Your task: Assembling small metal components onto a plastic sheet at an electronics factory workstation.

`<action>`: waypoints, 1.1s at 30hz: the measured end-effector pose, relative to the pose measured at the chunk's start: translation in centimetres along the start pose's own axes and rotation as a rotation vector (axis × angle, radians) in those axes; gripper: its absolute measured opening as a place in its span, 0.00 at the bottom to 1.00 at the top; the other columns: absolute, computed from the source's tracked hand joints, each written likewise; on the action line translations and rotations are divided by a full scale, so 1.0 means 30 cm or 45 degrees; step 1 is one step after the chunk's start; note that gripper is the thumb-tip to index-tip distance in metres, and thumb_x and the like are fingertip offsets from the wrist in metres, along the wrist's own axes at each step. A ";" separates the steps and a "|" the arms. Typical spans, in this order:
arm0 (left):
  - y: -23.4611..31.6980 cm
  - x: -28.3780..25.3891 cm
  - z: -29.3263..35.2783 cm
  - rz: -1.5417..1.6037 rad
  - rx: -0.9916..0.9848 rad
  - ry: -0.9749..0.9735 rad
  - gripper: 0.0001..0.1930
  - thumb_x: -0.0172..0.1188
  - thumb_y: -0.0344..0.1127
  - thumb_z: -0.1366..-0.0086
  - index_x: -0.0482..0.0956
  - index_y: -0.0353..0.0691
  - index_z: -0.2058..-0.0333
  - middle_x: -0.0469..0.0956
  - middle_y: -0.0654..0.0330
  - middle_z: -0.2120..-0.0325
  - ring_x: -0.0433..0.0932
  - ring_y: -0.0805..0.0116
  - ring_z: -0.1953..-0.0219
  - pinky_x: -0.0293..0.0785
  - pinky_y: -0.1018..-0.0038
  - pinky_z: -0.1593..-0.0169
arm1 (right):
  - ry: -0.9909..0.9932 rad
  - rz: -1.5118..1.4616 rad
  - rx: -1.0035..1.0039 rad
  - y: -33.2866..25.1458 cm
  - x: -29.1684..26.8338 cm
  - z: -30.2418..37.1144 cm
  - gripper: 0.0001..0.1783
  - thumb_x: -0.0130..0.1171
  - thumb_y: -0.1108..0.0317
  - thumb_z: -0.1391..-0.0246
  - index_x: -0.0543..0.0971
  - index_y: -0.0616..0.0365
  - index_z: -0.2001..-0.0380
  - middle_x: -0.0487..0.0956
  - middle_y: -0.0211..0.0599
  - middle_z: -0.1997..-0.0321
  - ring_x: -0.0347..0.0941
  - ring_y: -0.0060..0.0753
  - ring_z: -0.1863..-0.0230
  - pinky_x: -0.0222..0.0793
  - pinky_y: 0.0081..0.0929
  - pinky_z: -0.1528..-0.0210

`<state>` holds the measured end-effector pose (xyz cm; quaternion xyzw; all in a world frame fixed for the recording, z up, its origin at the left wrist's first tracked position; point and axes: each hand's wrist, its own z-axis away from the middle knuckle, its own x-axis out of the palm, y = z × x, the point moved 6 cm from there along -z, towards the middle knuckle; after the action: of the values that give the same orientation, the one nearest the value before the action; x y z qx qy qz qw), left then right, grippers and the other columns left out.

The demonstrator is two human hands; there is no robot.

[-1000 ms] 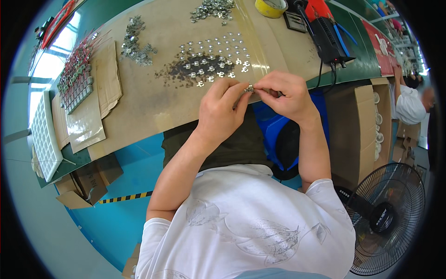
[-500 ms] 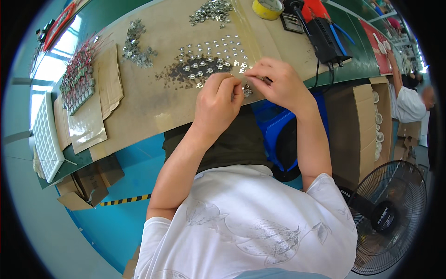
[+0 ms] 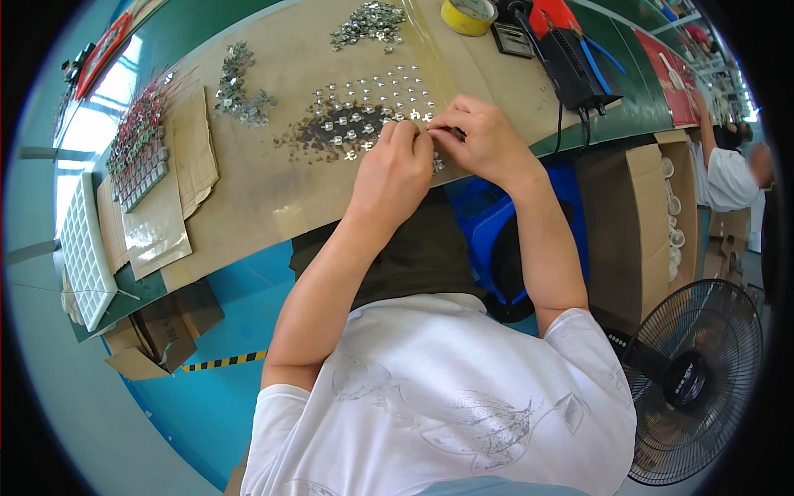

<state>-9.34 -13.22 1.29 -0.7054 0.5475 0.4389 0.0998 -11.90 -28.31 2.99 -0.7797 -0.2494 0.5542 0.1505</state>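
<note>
My left hand [image 3: 394,175] is closed in a pinch at the near edge of the worktable, and what its fingers hold is hidden. Close by on its right, my right hand [image 3: 490,142] is also pinched, with a small dark piece [image 3: 457,133] showing between thumb and fingers; its kind is too small to make out. The fingertips of both hands nearly meet. Just beyond them, small silvery metal parts [image 3: 389,89] stand in rows on the brown board [image 3: 289,182], some over a dark scorched patch [image 3: 318,130]. A few more lie below the fingers.
Loose metal parts form one heap [image 3: 368,25] at the back and another [image 3: 236,83] further left. Wired components [image 3: 141,157] stand at the left beside cardboard [image 3: 196,153] and a white grid tray [image 3: 87,256]. Yellow tape [image 3: 467,16] and a black soldering station [image 3: 571,70] are back right; a fan [image 3: 691,380] stands lower right.
My hands have come closer together, the right moving slightly left and the left slightly right. Both remain pinched, and the view has shifted a little.
</note>
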 end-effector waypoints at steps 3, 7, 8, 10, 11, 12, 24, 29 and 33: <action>-0.014 0.005 0.006 0.024 -0.048 -0.025 0.04 0.68 0.25 0.37 0.84 0.35 0.63 0.80 0.55 0.62 0.83 0.54 0.57 0.84 0.63 0.64 | 0.027 -0.002 -0.025 -0.016 -0.028 0.015 0.08 0.73 0.74 0.43 0.90 0.59 0.59 0.83 0.40 0.64 0.82 0.45 0.64 0.78 0.37 0.61; 0.016 -0.054 0.014 0.104 -0.040 0.105 0.05 0.68 0.22 0.35 0.86 0.35 0.61 0.82 0.54 0.62 0.84 0.56 0.61 0.82 0.66 0.64 | 0.054 -0.060 0.102 -0.036 -0.076 0.065 0.06 0.71 0.73 0.41 0.90 0.58 0.61 0.84 0.42 0.63 0.83 0.49 0.62 0.80 0.39 0.59; 0.025 -0.081 0.035 0.294 -0.161 0.140 0.06 0.68 0.21 0.34 0.86 0.35 0.60 0.83 0.55 0.63 0.83 0.60 0.65 0.81 0.69 0.66 | 0.037 -0.049 0.128 -0.038 -0.078 0.082 0.06 0.71 0.74 0.41 0.90 0.59 0.60 0.84 0.42 0.63 0.83 0.48 0.62 0.80 0.39 0.59; 0.062 -0.132 0.097 0.692 -0.384 0.142 0.05 0.66 0.19 0.29 0.86 0.33 0.57 0.84 0.57 0.68 0.79 0.73 0.76 0.75 0.77 0.72 | 0.062 -0.083 0.095 -0.064 -0.070 0.106 0.07 0.71 0.74 0.41 0.89 0.60 0.59 0.84 0.42 0.62 0.83 0.48 0.62 0.80 0.39 0.59; 0.081 -0.098 0.168 1.043 -0.610 0.053 0.04 0.64 0.21 0.26 0.85 0.32 0.56 0.85 0.57 0.68 0.79 0.75 0.76 0.75 0.79 0.74 | 0.082 -0.114 0.058 -0.085 -0.068 0.118 0.07 0.71 0.75 0.41 0.89 0.60 0.58 0.84 0.41 0.62 0.83 0.47 0.62 0.80 0.38 0.59; 0.104 -0.050 0.245 1.386 -0.839 -0.040 0.04 0.63 0.24 0.23 0.84 0.31 0.54 0.86 0.57 0.68 0.79 0.76 0.76 0.74 0.81 0.75 | 0.060 -0.065 0.003 -0.108 -0.061 0.124 0.11 0.70 0.77 0.44 0.88 0.60 0.56 0.84 0.39 0.60 0.83 0.45 0.61 0.81 0.37 0.59; 0.112 0.329 0.356 2.892 -1.727 -0.070 0.21 0.44 0.45 0.18 0.78 0.37 0.42 0.83 0.56 0.45 0.82 0.59 0.41 0.77 0.57 0.34 | 0.074 0.220 -0.210 -0.201 0.026 0.176 0.23 0.68 0.80 0.57 0.88 0.61 0.53 0.85 0.37 0.54 0.83 0.43 0.57 0.83 0.35 0.61; 0.114 0.299 0.345 2.926 -1.831 0.114 0.19 0.46 0.43 0.18 0.77 0.36 0.42 0.82 0.55 0.43 0.82 0.59 0.42 0.77 0.59 0.34 | 0.044 0.220 -0.196 -0.239 0.023 0.227 0.23 0.69 0.80 0.61 0.88 0.62 0.56 0.85 0.37 0.54 0.84 0.43 0.55 0.85 0.35 0.61; 0.093 0.341 0.383 2.920 -1.930 0.191 0.19 0.49 0.42 0.19 0.79 0.33 0.44 0.83 0.53 0.46 0.82 0.57 0.43 0.78 0.60 0.34 | 0.037 0.139 -0.207 -0.252 0.007 0.243 0.22 0.69 0.81 0.61 0.88 0.61 0.56 0.86 0.38 0.56 0.85 0.44 0.57 0.84 0.35 0.62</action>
<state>-17.44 -14.14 -12.04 0.2341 0.4504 0.4244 -0.7498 -20.37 -22.22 4.22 -0.8096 -0.2485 0.5283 0.0600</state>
